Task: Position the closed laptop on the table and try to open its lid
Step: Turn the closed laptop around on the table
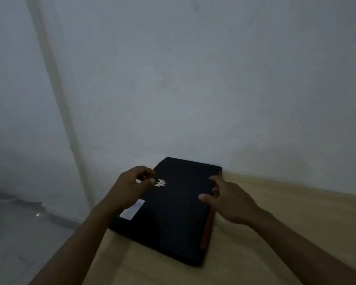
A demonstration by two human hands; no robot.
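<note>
A closed black laptop (173,210) lies flat on the light wooden table (275,233), near the table's left edge and close to the wall. Its lid carries a silver logo and a pale sticker, and a red strip runs along its right side. My left hand (130,186) hovers over the lid's left edge, fingers curled loosely, holding nothing. My right hand (228,200) rests at the laptop's right edge, with fingertips touching the lid's side and fingers apart. The lid is down.
A pale wall (214,79) rises directly behind the table, with a corner ridge at the left. Grey floor (19,233) lies below the table's left edge. Bare tabletop extends to the right of the laptop.
</note>
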